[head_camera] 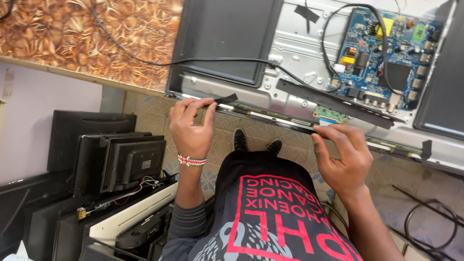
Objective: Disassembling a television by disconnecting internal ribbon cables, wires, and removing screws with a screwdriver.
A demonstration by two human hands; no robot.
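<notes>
**Peeling the strip along the panel's lower edge**

At nine o'clock, stacked old monitors (121, 162) stand on the floor, well apart from the work. The opened television (309, 63) lies face down on the patterned worktop (72, 38), its near edge overhanging toward the person.

The left hand (192, 128), with a beaded wristband (192, 160), pinches the loose end of a black tape strip (223, 99) between thumb and forefinger; the end has curled up off the metal toward twelve o'clock. The long thin edge strip (270, 116) runs from there to three o'clock along the panel's rim. The right hand (340, 154) rests its fingers, pressed close together, on that strip, just below a small green connector board (331, 115).

A good pull here would likely be low and slow, along the strip rather than upward, with the right hand holding the strip flat so the ribbon joints near the connector board are not stressed. At one o'clock the blue circuit board (386, 53) and its black cable (217, 61) lie clear of both hands.
</notes>
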